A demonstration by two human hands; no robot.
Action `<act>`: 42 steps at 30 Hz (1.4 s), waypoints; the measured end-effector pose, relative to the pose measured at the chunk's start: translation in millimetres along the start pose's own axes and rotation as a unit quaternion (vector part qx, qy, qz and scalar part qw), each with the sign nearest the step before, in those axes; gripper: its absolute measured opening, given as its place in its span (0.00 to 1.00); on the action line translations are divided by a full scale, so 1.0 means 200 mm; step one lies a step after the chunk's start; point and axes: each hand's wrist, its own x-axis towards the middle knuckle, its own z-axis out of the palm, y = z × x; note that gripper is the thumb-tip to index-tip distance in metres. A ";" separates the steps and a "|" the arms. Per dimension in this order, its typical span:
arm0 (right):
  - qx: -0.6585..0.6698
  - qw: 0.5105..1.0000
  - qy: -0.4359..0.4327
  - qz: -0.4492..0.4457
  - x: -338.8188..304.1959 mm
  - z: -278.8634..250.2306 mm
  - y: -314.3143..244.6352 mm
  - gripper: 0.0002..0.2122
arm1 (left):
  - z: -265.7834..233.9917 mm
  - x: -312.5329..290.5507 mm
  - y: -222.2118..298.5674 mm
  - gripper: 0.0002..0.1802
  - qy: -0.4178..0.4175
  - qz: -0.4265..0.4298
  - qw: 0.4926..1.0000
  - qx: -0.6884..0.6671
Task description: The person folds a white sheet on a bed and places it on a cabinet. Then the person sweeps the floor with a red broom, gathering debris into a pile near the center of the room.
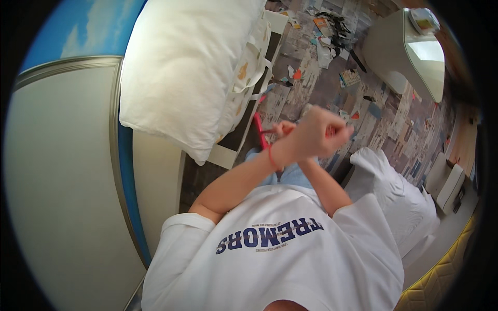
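My left forearm, with a red string on the wrist, crosses over my right one. My left hand is closed, its fingers curled and slightly blurred; a bit of red shows inside the curl, but I cannot make out what it is. Partly hidden behind that wrist, my right hand is closed on the handle of a pink tool. The tool has a long narrow edge, low beside the bed frame; its full shape does not show. Beyond my hands, scattered scraps of paper and black material lie on the wood-patterned floor.
A bed with a big white pillow and a pale frame stands close on the left. At the far right is a white rounded piece of furniture. White crumpled bedding lies on the right, near a yellow quilted surface.
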 end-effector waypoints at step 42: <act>-0.010 0.984 0.109 0.143 0.58 -0.72 -0.76 0.15 | 0.70 1.06 -0.10 0.14 -0.109 -0.004 0.993 0.050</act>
